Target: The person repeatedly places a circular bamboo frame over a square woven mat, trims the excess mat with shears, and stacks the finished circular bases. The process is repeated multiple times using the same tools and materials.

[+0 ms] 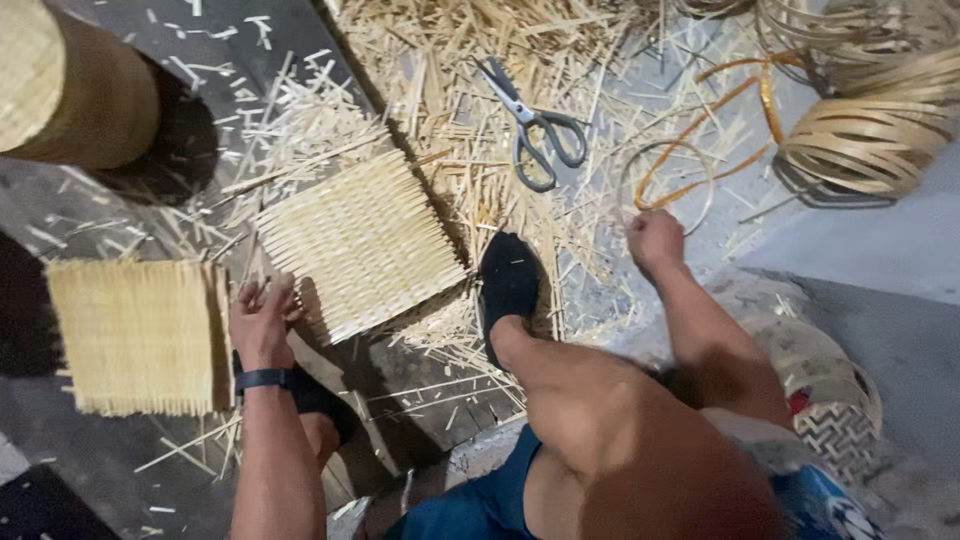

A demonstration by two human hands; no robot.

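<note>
Left hand (262,322) rests open by the woven panel (360,243); right hand (655,240) pinches a cane strip (672,180) that could snag on floor scraps.

Dark plank floor (250,40) littered with pale bamboo offcuts (440,60).

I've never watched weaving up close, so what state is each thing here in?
Scissors: slightly open, lying on splints.
Woven panel: flat, splint ends loose.
Second panel: flat beside left hand.
Thin strip: looped, pinched by right hand.
Strip coils: wound.
Offcuts: scattered.
</note>
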